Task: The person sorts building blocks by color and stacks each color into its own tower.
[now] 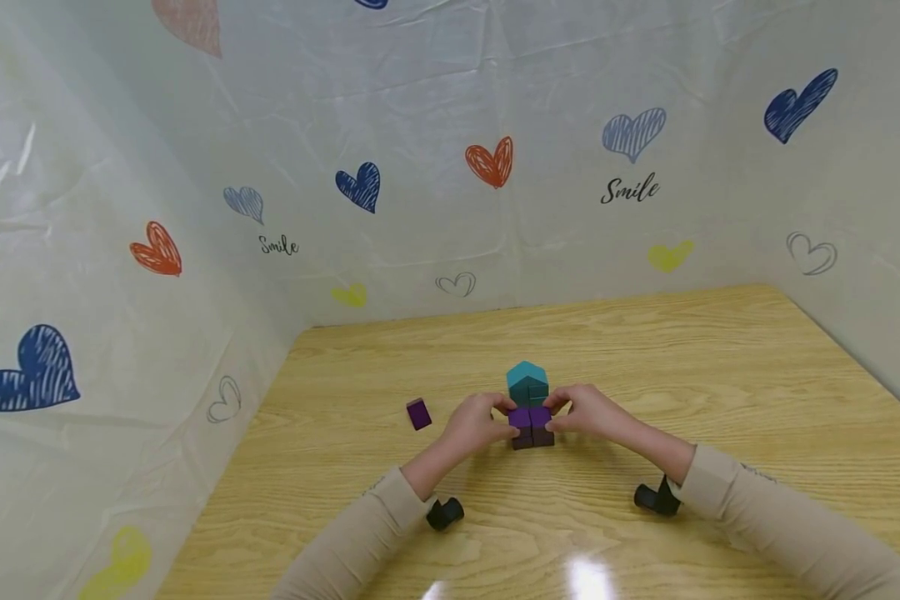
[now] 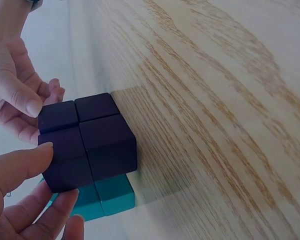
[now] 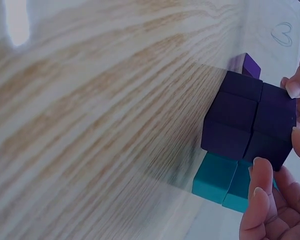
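Observation:
Several dark purple blocks (image 1: 542, 418) stand together on the table, two across and two high, their faces meeting along thin seams. Directly behind them are teal blocks (image 1: 527, 377) with a peaked outline. My left hand (image 1: 474, 425) grips the upper purple block on the left side, thumb on its near face and fingers behind. On the other side my right hand (image 1: 588, 412) holds the upper right purple block the same way. The left wrist view shows the left thumb on a purple face (image 2: 65, 172). In the right wrist view, right fingertips lie along the far edge by the teal blocks (image 3: 215, 175).
A single purple block (image 1: 419, 413) lies apart to the left on the wooden table (image 1: 645, 350). Black wrist-camera mounts (image 1: 445, 513) hang under both sleeves. A white sheet printed with hearts (image 1: 420, 100) surrounds the table's back and sides.

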Available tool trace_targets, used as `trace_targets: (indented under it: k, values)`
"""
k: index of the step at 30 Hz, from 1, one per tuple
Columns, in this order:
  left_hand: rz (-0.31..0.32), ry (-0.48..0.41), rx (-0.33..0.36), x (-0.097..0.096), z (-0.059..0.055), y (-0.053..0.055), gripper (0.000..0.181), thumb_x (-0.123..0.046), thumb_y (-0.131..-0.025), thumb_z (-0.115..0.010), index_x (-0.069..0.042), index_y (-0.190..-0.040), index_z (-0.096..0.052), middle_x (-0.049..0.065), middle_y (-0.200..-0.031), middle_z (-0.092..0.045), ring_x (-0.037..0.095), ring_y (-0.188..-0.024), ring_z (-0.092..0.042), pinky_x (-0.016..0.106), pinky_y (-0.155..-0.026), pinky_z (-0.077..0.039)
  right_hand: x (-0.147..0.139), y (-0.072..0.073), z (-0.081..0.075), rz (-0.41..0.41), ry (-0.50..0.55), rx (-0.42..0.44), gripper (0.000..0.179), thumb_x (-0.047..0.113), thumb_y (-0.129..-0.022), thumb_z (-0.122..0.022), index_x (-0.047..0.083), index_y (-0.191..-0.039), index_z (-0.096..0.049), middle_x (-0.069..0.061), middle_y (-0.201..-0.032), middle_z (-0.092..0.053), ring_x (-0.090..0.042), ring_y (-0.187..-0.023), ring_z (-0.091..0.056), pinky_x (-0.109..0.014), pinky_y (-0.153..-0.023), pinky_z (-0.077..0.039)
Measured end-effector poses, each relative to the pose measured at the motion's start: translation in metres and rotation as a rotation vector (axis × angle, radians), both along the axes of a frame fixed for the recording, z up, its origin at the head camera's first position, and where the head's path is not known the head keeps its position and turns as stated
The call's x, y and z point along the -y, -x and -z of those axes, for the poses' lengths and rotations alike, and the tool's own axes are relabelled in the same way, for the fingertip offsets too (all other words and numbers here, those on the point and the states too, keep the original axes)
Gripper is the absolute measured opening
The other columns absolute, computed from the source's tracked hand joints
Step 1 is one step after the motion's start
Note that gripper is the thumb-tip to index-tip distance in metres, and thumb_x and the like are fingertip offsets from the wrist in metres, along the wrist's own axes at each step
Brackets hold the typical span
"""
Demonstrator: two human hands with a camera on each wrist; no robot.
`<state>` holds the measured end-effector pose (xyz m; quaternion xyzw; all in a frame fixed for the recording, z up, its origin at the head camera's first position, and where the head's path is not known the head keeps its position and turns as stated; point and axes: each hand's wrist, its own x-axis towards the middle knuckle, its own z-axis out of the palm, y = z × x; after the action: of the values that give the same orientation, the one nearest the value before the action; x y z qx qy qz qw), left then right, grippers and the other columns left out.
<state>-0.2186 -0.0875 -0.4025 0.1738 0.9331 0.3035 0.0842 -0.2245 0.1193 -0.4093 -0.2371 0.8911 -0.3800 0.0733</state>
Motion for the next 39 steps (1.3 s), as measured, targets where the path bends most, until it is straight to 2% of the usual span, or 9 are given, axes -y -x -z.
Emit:
trace_targets:
  k: [8, 17, 31, 39]
  values:
    - [0.004, -0.007, -0.002, 0.0007, 0.0018, 0.0002, 0.031, -0.022, -0.078, -0.073, -0.012, -0.106, -0.067, 0.002, -0.1, -0.066, 0.011, -0.075, -0.054, 0.025, -0.065, -0.044, -0.0007, -0.0006, -0.0014, -0.002, -0.004, 0.01, 0.026, 0.01, -0.077, -0.071, -0.005, -0.097, -0.064, -0.01, -0.09, -0.065, -0.026, -0.084, -0.058, -0.03, -0.065, -0.046]
    - [0.005, -0.007, -0.004, 0.0008, 0.0031, 0.0003, 0.031, -0.023, -0.078, -0.073, -0.012, -0.107, -0.066, 0.001, -0.101, -0.065, 0.01, -0.075, -0.053, 0.024, -0.065, -0.044, -0.0015, -0.0008, 0.0015, -0.012, 0.005, -0.021, 0.026, 0.012, -0.076, -0.072, -0.004, -0.095, -0.065, -0.01, -0.088, -0.065, -0.023, -0.081, -0.059, -0.028, -0.063, -0.046]
    - [0.005, 0.011, -0.002, -0.0002, 0.0025, -0.0001, 0.032, -0.023, -0.078, -0.074, -0.012, -0.107, -0.067, 0.001, -0.1, -0.065, 0.01, -0.075, -0.054, 0.023, -0.065, -0.045, -0.0008, -0.0035, -0.0015, 0.005, 0.005, -0.011, 0.026, 0.011, -0.077, -0.072, -0.005, -0.096, -0.065, -0.011, -0.088, -0.064, -0.023, -0.08, -0.058, -0.027, -0.063, -0.047]
    - [-0.003, 0.017, 0.007, 0.0002, 0.0044, 0.0007, 0.031, -0.023, -0.078, -0.073, -0.014, -0.107, -0.067, -0.001, -0.101, -0.065, 0.01, -0.077, -0.054, 0.024, -0.065, -0.044, -0.0019, -0.0023, 0.0003, 0.018, -0.003, 0.004, 0.028, 0.012, -0.077, -0.072, -0.006, -0.098, -0.065, -0.012, -0.09, -0.065, -0.018, -0.076, -0.058, -0.028, -0.063, -0.047]
